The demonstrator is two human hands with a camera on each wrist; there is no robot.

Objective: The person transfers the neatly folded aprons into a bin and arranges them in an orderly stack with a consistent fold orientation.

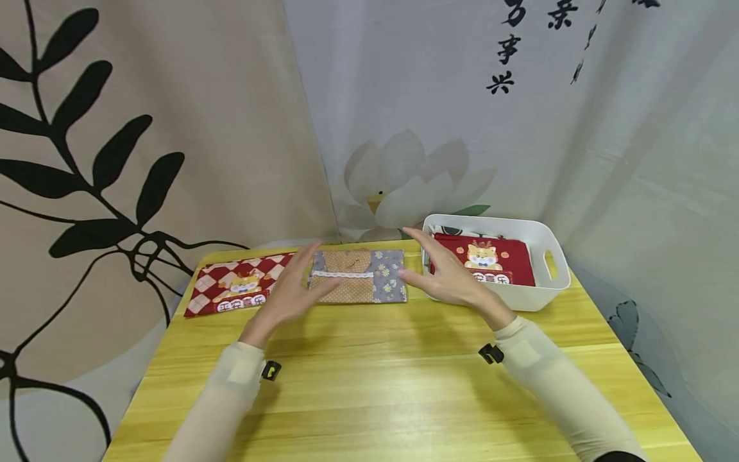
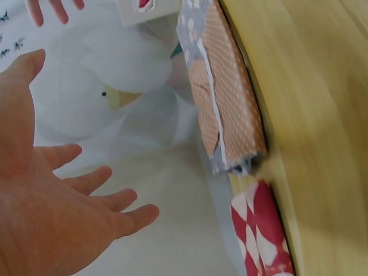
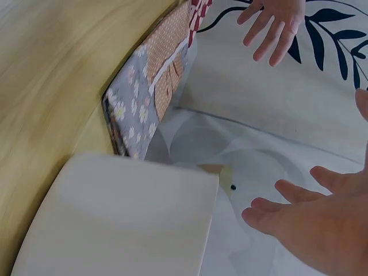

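Note:
Both hands are held up above the table with fingers spread and nothing in them. In the head view the left hand overlaps the right end of a red-and-white diamond-check cloth piece with a cartoon animal print. Between the hands lies a flat folded cloth item, tan with dots and grey with daisies, a white lace strip across it. The right hand is in front of the left side of a white plastic basket. A red cloth item with a cartoon animal sits inside the basket.
The yellow wood-grain table ends at the back against a pale printed curtain. Other patterned cloth shows behind the red item in the basket. The basket has a cut-out handle on its right end.

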